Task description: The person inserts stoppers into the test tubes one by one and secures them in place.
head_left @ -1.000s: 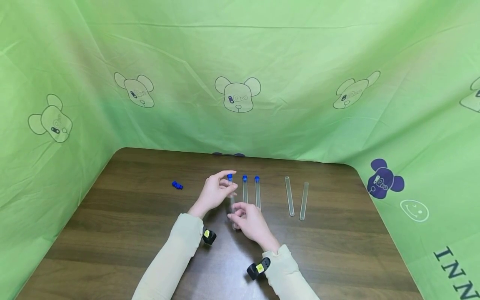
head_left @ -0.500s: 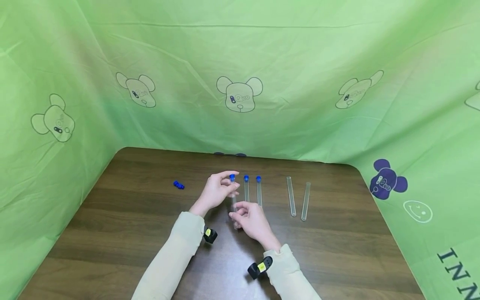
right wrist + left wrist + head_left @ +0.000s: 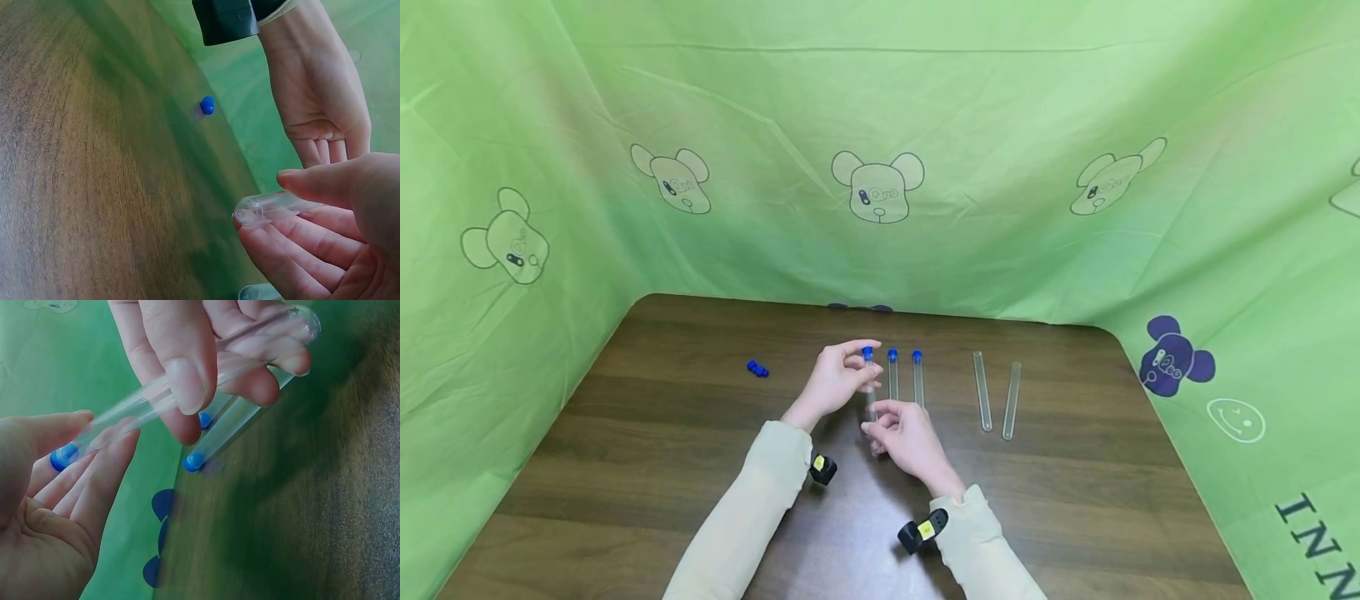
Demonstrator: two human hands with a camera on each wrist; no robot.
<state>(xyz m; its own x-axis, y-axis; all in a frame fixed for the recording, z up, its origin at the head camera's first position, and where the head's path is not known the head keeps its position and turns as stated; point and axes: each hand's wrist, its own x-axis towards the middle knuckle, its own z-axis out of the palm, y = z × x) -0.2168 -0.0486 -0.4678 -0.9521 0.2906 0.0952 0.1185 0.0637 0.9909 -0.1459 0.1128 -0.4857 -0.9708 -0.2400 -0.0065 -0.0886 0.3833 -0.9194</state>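
A clear test tube [image 3: 871, 402] with a blue cap [image 3: 867, 353] is held up between both hands. My left hand [image 3: 837, 379] pinches its capped upper end, thumb on one side and fingers on the other. Near the rounded bottom, the right hand [image 3: 913, 442] grips the same tube between thumb and fingers. The left wrist view shows the cap [image 3: 63, 457] seated in the tube's mouth. Just to the right lie two more capped test tubes, a nearer-hand one [image 3: 892, 379] and another [image 3: 918, 382], their lower ends hidden behind the right hand.
Two uncapped test tubes, one left [image 3: 982, 392] and one right [image 3: 1012, 402], lie farther right on the brown wooden table [image 3: 1075, 500]. A small cluster of blue caps [image 3: 757, 369] sits at the left. Green printed cloth [image 3: 880, 258] hangs around the table's back and sides.
Both hands and the held tube have drifted slightly to the right, closer to the capped tubes. The hold of each hand looks the same.
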